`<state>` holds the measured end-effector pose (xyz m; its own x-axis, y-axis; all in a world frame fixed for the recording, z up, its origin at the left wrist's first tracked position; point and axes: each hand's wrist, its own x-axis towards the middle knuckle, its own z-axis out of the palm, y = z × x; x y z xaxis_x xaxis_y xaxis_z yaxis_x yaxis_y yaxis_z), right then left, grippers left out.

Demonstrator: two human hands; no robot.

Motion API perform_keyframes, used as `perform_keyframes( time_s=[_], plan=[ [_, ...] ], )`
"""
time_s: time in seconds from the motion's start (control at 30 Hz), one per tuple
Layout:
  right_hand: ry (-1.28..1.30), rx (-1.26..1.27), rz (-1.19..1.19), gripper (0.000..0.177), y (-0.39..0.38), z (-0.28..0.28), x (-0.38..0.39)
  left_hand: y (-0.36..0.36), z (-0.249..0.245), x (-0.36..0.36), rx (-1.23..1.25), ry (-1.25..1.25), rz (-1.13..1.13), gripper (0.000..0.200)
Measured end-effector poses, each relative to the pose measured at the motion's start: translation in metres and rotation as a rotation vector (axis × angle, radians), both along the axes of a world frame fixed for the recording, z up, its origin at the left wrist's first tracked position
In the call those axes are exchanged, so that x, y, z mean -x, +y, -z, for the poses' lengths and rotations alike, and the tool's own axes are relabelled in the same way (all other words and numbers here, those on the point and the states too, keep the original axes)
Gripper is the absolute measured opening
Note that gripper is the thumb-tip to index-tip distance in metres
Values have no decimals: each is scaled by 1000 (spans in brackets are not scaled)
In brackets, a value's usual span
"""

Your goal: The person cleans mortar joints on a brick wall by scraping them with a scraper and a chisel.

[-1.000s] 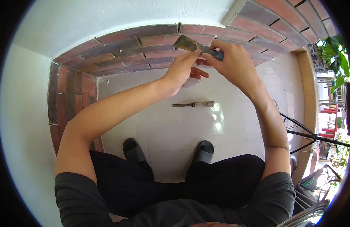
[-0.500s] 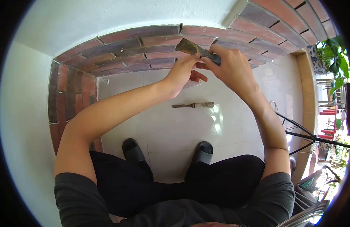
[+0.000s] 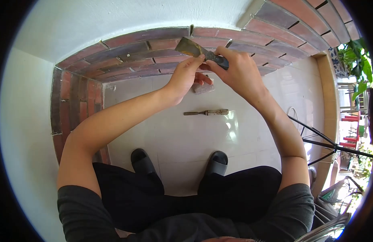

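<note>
A putty knife (image 3: 188, 48) with a wide, stained metal blade and a dark handle is held up in front of the brick wall, its blade pointing left. My right hand (image 3: 242, 72) is closed round the handle. At the neck of the blade, my left hand (image 3: 185, 76) grips the knife with its thumb, while its other fingers hang loosely curled below. Beneath those fingers a greyish-red block (image 3: 203, 88) lies on the floor, partly hidden. Nearer to me, a chisel (image 3: 206, 112) with a worn handle lies flat on the tiles.
A low brick wall (image 3: 130, 52) curves across the far side and continues down the left (image 3: 75, 94). Pale glossy tiles (image 3: 170, 137) cover the floor between my slippers (image 3: 218, 163) and the bricks. Black stand legs (image 3: 321, 142) are at right, with plants (image 3: 357, 64) beyond.
Both hands have shifted slightly left with the putty knife. More of the block on the floor shows below my left fingers. The chisel has stayed in place.
</note>
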<state>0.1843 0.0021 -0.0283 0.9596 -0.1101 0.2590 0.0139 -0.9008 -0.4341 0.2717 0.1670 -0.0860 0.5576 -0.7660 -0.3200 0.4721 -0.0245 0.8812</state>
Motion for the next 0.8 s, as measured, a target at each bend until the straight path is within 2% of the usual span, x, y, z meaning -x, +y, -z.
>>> perform_keyframes(
  time_s=[0.23,0.33,0.37,0.47,0.57,0.7,0.8],
  plan=[
    [211,-124,31,37,15,-25,12,8,0,1,81,117,10,39],
    [150,-318,28,35,20,-56,20,9,-9,4,149,196,55,40],
    [95,-290,41,33,19,-59,21,9,-12,6,180,211,60,42],
    [148,-312,91,32,21,-83,21,8,-32,14,201,283,27,44],
    [-32,-367,50,29,20,-80,15,13,-33,9,128,151,142,42],
    [-209,-397,50,29,17,-75,0,27,-41,-5,-144,-52,234,36],
    [-254,-307,15,33,19,-82,-7,31,-40,-13,-104,-633,-34,26]
  ],
)
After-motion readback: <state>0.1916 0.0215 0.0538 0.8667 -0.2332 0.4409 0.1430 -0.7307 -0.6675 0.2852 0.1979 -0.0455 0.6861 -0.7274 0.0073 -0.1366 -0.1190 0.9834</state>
